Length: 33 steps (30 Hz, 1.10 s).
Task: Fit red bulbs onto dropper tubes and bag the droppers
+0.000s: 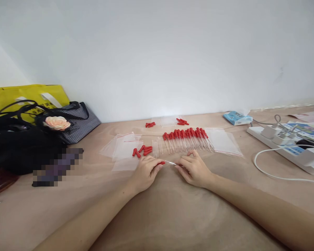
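My left hand (146,172) pinches the red rubber bulb (161,162) at one end of a thin clear glass tube (170,162). My right hand (193,169) pinches the tube's other end. Both hands rest on the tan table (172,216) near its middle. Just beyond them lies a row of several finished droppers with red bulbs (185,137). A few loose red bulbs (142,150) and bare glass tubes (157,146) lie beside small clear zip bags (124,148) to the left.
More red bulbs (150,124) and tubes (169,121) sit near the wall. A clear bag (225,141) lies right of the row. A white power strip (285,144) with plugs and cable, and a tissue pack (237,118), are at right. Black and striped bags (28,136) stand at left.
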{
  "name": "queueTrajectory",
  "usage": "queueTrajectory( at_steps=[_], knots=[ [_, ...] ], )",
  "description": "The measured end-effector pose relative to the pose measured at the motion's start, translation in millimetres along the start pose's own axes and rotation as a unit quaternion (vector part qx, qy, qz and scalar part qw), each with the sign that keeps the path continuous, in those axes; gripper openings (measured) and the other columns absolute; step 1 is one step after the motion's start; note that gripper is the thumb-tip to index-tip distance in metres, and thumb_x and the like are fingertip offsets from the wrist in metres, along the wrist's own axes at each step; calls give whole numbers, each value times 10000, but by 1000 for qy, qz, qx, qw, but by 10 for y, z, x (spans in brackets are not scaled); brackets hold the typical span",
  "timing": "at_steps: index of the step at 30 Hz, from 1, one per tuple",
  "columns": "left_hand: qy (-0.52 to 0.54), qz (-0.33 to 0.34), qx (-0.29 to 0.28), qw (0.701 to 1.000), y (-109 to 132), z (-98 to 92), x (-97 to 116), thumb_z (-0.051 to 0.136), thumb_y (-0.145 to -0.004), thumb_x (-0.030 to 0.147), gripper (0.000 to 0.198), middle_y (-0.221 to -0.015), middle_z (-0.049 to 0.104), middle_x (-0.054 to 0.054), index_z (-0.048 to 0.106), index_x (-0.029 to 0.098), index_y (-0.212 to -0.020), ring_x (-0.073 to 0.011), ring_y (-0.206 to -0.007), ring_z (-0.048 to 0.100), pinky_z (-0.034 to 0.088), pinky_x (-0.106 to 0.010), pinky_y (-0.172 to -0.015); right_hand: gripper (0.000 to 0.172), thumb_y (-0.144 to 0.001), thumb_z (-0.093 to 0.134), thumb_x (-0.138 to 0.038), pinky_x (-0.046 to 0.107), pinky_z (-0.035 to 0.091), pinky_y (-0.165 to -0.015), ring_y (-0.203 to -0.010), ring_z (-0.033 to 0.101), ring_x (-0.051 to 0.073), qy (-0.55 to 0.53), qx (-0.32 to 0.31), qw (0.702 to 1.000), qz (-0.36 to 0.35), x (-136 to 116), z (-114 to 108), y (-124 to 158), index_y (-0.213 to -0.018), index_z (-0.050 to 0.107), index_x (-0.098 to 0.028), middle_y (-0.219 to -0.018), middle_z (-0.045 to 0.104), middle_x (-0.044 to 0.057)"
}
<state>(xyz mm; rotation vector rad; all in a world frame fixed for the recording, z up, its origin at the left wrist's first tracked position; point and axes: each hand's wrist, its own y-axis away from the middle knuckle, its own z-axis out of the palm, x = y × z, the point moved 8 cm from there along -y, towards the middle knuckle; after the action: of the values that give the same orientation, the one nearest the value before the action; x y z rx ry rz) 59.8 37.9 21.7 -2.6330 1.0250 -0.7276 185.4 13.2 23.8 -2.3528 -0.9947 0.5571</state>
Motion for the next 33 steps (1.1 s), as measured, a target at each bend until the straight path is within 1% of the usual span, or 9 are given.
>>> queueTrajectory(
  at_steps=[4,9,12,15,20,24,29,33],
  knots=[
    [11,-7,6,1000,-7,-13,5,419,-853,258,204,-771,633,-16,596,183,-921,-161,-761,535,369,-326,-752,173,-831,374,-162,309,261,-734,-578,464,109,4,-6,1000,-20,-35,24,-1,-807,544,-153,-635,561,2],
    [53,-35,12,998,-26,-19,-27,439,-838,273,190,-696,619,-1,605,181,-820,-139,-666,531,390,-278,-669,161,-829,370,-148,287,264,-699,-579,439,112,-18,-17,999,-32,-77,50,-11,-824,531,-144,-652,553,12],
    [70,-34,13,997,-32,-26,-28,439,-834,261,187,-686,619,1,599,178,-785,-130,-647,534,389,-264,-652,157,-835,373,-161,281,260,-689,-578,426,111,-29,-37,998,-31,-75,76,-21,-812,527,-146,-664,554,13],
    [54,-18,3,998,-27,-25,1,453,-825,257,180,-659,615,3,600,179,-755,-134,-643,535,375,-285,-692,156,-842,380,-178,279,254,-689,-577,419,106,-37,-62,997,-38,-59,95,-29,-800,528,-152,-676,562,6],
    [34,26,-22,999,-3,2,98,451,-830,242,177,-708,643,2,599,187,-751,-141,-684,547,341,-314,-737,142,-839,404,-190,281,243,-695,-572,404,99,-46,-90,993,-65,-50,114,-25,-806,540,-167,-699,581,-8],
    [18,35,-21,999,6,14,117,442,-835,254,179,-689,633,6,592,187,-764,-133,-654,534,332,-318,-736,155,-840,394,-190,284,234,-678,-564,390,101,-40,-78,994,-60,-49,102,-23,-806,543,-163,-690,576,-5],
    [2,74,-8,997,13,7,180,449,-827,248,163,-682,626,6,578,177,-756,-126,-646,531,326,-315,-741,189,-847,361,-181,289,221,-654,-548,367,105,-26,-56,997,-52,-74,78,-25,-799,542,-150,-667,563,6],
    [-11,90,-9,996,23,18,214,452,-823,261,167,-676,626,0,578,175,-755,-132,-654,538,329,-317,-738,207,-858,348,-193,289,212,-642,-541,367,102,-34,-50,997,-48,-85,89,-33,-789,538,-149,-665,566,9]
  ],
)
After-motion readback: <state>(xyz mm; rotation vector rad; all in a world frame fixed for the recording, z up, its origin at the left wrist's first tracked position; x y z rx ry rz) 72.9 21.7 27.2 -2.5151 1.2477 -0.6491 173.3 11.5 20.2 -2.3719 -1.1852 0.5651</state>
